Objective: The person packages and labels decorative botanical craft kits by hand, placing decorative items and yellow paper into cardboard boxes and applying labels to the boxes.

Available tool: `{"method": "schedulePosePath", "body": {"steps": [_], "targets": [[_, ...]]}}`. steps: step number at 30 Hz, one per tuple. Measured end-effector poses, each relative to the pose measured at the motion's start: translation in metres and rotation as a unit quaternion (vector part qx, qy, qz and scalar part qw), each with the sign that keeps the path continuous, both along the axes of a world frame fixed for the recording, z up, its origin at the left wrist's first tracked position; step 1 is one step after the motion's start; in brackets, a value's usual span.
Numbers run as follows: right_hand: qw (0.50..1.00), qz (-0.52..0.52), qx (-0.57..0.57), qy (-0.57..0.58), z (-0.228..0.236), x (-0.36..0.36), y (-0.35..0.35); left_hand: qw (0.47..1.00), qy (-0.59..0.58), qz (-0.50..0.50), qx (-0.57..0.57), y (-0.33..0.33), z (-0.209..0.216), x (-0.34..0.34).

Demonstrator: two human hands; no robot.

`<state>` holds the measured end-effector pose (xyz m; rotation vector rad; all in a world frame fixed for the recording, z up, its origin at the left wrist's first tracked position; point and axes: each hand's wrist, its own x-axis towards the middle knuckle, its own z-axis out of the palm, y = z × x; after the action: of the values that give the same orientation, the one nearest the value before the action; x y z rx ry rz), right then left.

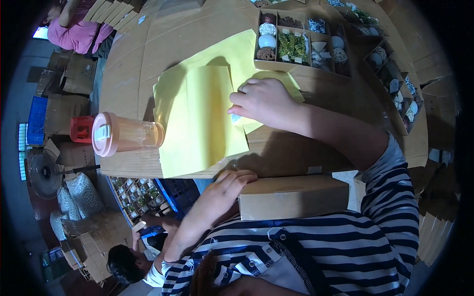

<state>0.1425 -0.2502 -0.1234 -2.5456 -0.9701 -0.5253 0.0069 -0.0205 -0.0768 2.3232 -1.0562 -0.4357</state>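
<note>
My right hand (266,101) is over the yellow paper sheets (197,118) on the cardboard-covered table. Its fingers are pinched together, and a small pale bluish piece (235,118) shows under the thumb; its kind is unclear. The sheets lie overlapped, and the uppermost one bends up in a curve. Close to my body, my left hand (224,190) wraps round the left end of a closed brown cardboard box (294,197). That box lies between my striped shirt and the table edge.
Beside the sheets stands a pink-lidded cup (127,134), with a red container (81,129) to its left. Divided boxes of decorative balls and moss (294,44) sit at the far right. Two other people (79,32) are to the left, one at lower left. A fan (47,170) stands there too.
</note>
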Motion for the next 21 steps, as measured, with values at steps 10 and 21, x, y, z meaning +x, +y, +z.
{"method": "schedulePosePath", "body": {"steps": [10, 21], "targets": [[1.000, 0.002, -0.002, 0.024, 0.003, -0.003, -0.007, 0.975, -0.173, 0.068, -0.120, 0.025, 0.052, -0.004], [0.998, 0.024, -0.058, -0.010, 0.010, 0.002, -0.015, 0.986, -0.006, -0.161, -0.033, -0.060, 0.065, 0.036]]}}
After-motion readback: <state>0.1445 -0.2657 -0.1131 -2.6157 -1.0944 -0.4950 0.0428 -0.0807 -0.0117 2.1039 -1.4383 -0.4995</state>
